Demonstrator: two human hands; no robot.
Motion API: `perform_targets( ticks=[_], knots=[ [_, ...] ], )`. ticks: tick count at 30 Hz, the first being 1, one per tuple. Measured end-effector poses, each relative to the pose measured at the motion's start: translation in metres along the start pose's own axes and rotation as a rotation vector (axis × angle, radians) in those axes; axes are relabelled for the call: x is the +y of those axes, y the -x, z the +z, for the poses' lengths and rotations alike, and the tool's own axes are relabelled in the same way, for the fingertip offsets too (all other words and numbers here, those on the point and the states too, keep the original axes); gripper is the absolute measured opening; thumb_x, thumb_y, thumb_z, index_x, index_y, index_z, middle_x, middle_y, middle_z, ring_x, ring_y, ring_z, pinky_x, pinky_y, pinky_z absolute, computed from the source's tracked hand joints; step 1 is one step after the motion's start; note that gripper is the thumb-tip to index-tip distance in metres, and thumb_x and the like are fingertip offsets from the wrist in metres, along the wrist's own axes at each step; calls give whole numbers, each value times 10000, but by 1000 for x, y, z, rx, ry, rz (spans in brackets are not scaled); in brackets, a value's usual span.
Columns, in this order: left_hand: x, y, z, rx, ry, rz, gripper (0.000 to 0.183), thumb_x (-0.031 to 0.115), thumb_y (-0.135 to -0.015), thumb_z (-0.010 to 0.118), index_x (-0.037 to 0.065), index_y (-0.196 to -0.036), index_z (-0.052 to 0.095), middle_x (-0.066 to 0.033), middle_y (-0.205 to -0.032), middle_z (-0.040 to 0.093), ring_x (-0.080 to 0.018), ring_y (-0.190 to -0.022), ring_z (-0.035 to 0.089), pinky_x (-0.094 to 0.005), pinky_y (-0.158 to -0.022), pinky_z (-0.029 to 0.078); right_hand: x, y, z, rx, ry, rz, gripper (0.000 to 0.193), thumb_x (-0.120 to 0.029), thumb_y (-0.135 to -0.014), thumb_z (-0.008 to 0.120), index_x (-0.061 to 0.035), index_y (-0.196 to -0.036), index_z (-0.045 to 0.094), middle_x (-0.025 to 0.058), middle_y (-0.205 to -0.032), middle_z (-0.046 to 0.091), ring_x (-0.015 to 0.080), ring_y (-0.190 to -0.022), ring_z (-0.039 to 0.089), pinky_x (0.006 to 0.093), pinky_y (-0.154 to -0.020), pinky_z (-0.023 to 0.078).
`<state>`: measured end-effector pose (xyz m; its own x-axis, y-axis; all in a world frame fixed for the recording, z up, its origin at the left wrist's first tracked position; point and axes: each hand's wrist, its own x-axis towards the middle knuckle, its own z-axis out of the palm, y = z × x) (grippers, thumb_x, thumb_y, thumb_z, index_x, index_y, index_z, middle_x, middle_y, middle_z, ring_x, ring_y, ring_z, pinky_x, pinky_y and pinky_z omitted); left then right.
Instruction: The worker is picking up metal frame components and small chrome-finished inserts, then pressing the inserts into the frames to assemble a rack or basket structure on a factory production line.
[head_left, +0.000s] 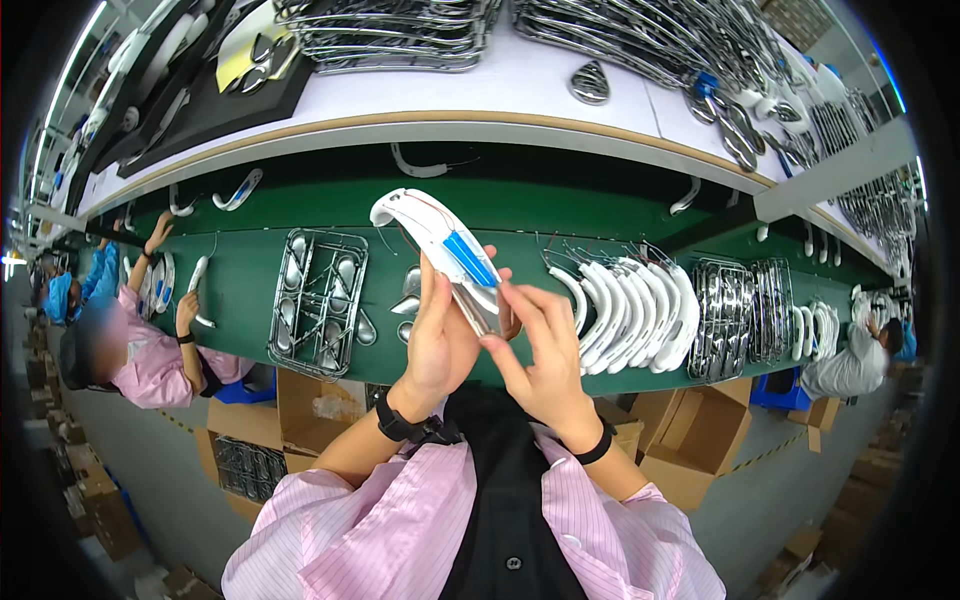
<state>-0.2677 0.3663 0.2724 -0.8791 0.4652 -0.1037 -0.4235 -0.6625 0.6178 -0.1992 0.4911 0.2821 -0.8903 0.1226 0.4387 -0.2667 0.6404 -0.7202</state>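
Observation:
A white curved plastic housing (428, 222) with a blue block (470, 257) and thin wires in its hollow is held up over the green bench. My left hand (438, 345) grips it around its lower part, fingers behind and thumb in front. At its lower end sits a shiny metal cover (474, 310), pinched between the thumb and fingers of my right hand (545, 350). Whether the cover is seated on the housing or only touching it I cannot tell. Loose shiny metal covers (409, 292) lie on the bench just left of my left hand.
A wire rack (318, 300) with shiny covers stands at left. Right of my hands lies a row of white curved housings (640, 315) with wires, then chrome racks (722, 320). A shelf (440, 130) overhangs the bench. Cardboard boxes (695, 430) stand below. Co-workers (150, 345) sit at both sides.

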Motion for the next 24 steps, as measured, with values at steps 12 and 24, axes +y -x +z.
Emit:
perform_targets(
  ticks=[12, 24],
  knots=[
    [-28, -3, 26, -35, -283, 4, 604, 39, -946, 503, 120, -1435, 159, -152, -1342, 422, -260, -1154, 534, -409, -955, 486, 8, 19, -30, 189, -310, 290, 439, -181, -781, 779, 34, -1122, 605, 176, -1118, 530, 230, -902, 575, 348, -668, 500],
    [-54, -15, 45, -209, -377, -113, 512, 133, -926, 563, 72, -1350, 282, -189, -1226, 515, -294, -1039, 606, -441, -937, 497, 50, 33, -33, -83, -904, 478, 363, -319, -967, 540, 30, -1049, 600, 59, -758, 627, 141, -684, 568, 295, -624, 436]
  ],
)
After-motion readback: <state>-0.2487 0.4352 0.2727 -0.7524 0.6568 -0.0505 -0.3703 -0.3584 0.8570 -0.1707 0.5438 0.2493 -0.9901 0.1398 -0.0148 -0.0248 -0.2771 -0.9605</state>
